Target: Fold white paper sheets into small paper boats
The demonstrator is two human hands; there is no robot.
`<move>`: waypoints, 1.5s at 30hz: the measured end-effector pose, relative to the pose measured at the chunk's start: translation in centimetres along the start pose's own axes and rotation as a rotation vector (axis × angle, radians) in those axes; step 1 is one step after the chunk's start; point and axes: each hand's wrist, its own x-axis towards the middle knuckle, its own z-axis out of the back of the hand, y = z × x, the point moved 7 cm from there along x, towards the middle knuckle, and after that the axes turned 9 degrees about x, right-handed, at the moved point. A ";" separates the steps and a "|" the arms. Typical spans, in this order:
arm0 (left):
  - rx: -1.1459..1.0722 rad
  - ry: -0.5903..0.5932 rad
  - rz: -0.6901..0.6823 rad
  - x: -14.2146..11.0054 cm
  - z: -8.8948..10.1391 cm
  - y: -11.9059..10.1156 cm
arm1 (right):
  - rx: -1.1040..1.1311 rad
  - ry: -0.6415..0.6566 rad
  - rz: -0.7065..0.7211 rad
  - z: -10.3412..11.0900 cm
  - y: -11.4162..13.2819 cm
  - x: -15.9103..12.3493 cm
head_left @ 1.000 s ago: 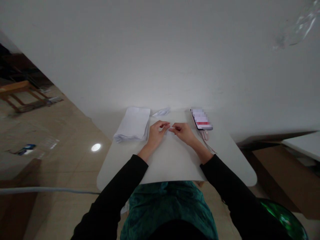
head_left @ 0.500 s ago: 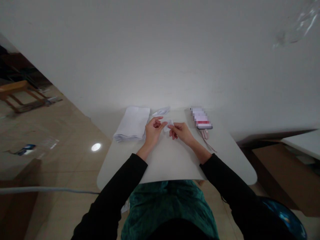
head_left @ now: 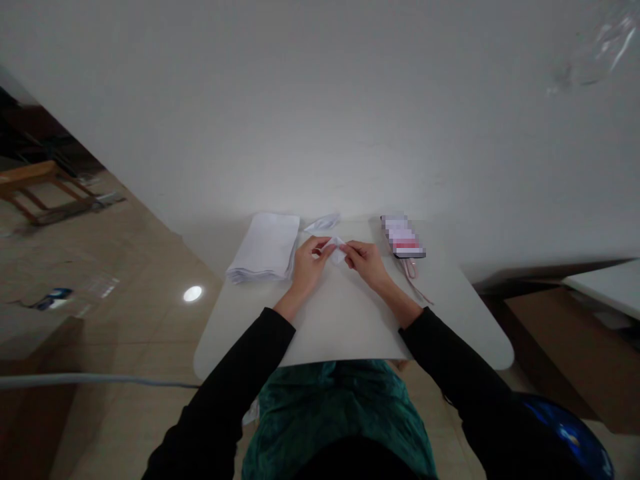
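A small folded piece of white paper (head_left: 337,252) is held above the white table (head_left: 345,320). My left hand (head_left: 309,262) pinches its left side between thumb and fingers. On the other side, my right hand (head_left: 367,261) grips its right edge with thumb and forefinger. The finer folds are too small to make out. Left of my left hand lies a stack of white paper sheets (head_left: 265,247). Just behind my hands rests a narrow folded white paper (head_left: 323,223).
A phone (head_left: 403,237) with a pink cord (head_left: 411,270) lies on the table's right. The table meets a white wall (head_left: 320,120). On the floor stand a cardboard box (head_left: 570,347) at right and a wooden stool (head_left: 40,180) far left.
Both hands have closed in on the small paper, which now shows a pointed, diamond-like outline. My left fingers have curled towards it. The stack and phone have stayed put.
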 end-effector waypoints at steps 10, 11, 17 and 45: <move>0.422 -0.012 -0.183 -0.1 0.0 -1.0 | -0.301 -0.224 0.230 1.0 0.5 -0.2; 0.451 0.002 -0.187 -0.2 -0.2 -1.1 | -0.287 -0.220 0.231 0.9 0.4 -0.2; 0.600 0.127 -0.281 -0.7 -1.5 -1.5 | -0.219 -0.257 0.093 1.0 -1.2 -0.1; 0.646 0.414 -0.276 -0.7 -5.5 0.1 | -0.170 -0.236 -0.128 2.6 -3.0 0.2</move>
